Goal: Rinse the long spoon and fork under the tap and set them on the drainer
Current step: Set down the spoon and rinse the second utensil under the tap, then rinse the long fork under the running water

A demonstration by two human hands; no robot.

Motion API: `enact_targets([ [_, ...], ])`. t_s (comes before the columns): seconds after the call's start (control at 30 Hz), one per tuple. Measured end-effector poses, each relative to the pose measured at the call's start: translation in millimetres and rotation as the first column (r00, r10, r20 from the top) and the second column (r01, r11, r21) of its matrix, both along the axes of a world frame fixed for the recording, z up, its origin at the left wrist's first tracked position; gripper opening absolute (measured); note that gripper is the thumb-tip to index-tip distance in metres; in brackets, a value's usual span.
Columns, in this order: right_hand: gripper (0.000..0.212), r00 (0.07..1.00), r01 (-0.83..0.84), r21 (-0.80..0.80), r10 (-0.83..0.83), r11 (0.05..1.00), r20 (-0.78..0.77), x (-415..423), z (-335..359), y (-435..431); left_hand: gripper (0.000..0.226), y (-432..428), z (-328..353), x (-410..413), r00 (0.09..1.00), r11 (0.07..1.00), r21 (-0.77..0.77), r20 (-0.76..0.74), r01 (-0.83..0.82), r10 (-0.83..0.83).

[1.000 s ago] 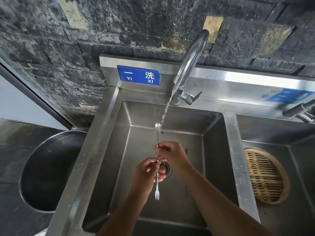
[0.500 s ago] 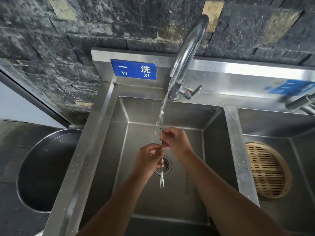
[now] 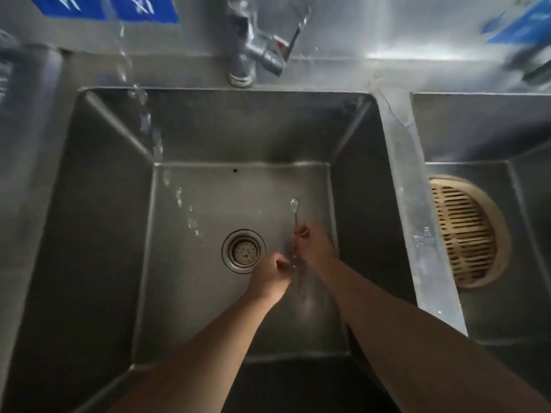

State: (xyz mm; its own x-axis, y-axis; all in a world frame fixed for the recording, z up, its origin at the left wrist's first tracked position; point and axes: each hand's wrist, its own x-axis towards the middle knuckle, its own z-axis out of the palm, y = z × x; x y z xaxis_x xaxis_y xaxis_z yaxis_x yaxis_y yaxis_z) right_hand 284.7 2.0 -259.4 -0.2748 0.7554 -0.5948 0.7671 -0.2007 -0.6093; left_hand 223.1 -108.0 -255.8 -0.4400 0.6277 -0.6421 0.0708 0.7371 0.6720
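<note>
Both hands are low in the steel sink [image 3: 98,222], right of the drain [image 3: 243,251]. My right hand [image 3: 313,248] grips the thin handles of the long spoon [image 3: 294,207] and fork; the spoon's small bowl sticks up beyond the fingers. The fork end is a blur below the hands and hard to make out. My left hand [image 3: 269,277] is closed beside the handles, touching them near the middle. Water [image 3: 149,123] falls from the top left in a broken stream, left of the hands. The tap's base and lever [image 3: 262,55] stand at the top centre.
A second sink basin to the right holds a round bamboo drainer [image 3: 465,231]. A steel divider [image 3: 417,204] with water drops separates the basins. Blue labels [image 3: 143,7] sit on the back panel.
The view has tilted steeply down into the sink. My hands with the spoon and fork have moved down and right, out of the water stream.
</note>
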Motion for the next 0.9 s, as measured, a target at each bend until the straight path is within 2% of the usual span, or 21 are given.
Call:
enact_targets([
  [0.13, 0.019, 0.996, -0.074, 0.105, 0.069, 0.992, 0.051, -2.8, -40.8, 20.7, 0.01, 17.8, -54.0, 10.7, 0.995, 0.998, -0.054, -0.09, 0.025, -0.03],
  [0.2, 0.008, 0.992, -0.102, 0.128, 0.091, 0.987, 0.086, -6.2, -55.7, 29.9, 0.019, 20.5, -72.4, 16.3, 0.986, 0.998, -0.063, -0.165, 0.017, -0.027],
  [0.3, 0.003, 0.971, -0.183, 0.173, 0.151, 0.968, 0.185, -7.9, -70.4, 37.5, 0.019, 24.9, -87.9, 24.9, 0.962, 0.999, -0.051, -0.273, 0.008, -0.021],
  [0.4, 0.002, 0.968, -0.19, 0.207, 0.148, 0.96, 0.202, -9.2, -75.8, 39.6, 0.024, 30.8, -96.3, 29.1, 0.935, 0.997, -0.079, -0.352, 0.024, -0.051],
  [0.57, 0.01, 0.955, -0.213, 0.254, 0.145, 0.943, 0.26, -9.0, -80.0, 36.1, 0.018, 36.2, -93.0, 39.2, 0.93, 1.0, -0.002, -0.367, -0.019, 0.017],
  [0.7, 0.018, 0.926, -0.246, 0.219, 0.162, 0.944, 0.34, -10.5, -81.4, 34.0, 0.012, 37.5, -94.7, 46.2, 0.917, 0.999, -0.017, -0.396, 0.041, -0.045],
  [0.8, 0.017, 0.901, -0.273, 0.189, 0.182, 0.943, 0.393, -13.6, -84.0, 34.5, 0.015, 37.8, -99.2, 42.9, 0.914, 0.998, -0.033, -0.4, 0.052, -0.061],
  [0.9, 0.014, 0.893, -0.277, 0.189, 0.18, 0.942, 0.414, -16.9, -83.4, 32.4, 0.007, 38.5, -98.7, 39.0, 0.924, 0.999, -0.043, -0.381, 0.019, -0.034],
])
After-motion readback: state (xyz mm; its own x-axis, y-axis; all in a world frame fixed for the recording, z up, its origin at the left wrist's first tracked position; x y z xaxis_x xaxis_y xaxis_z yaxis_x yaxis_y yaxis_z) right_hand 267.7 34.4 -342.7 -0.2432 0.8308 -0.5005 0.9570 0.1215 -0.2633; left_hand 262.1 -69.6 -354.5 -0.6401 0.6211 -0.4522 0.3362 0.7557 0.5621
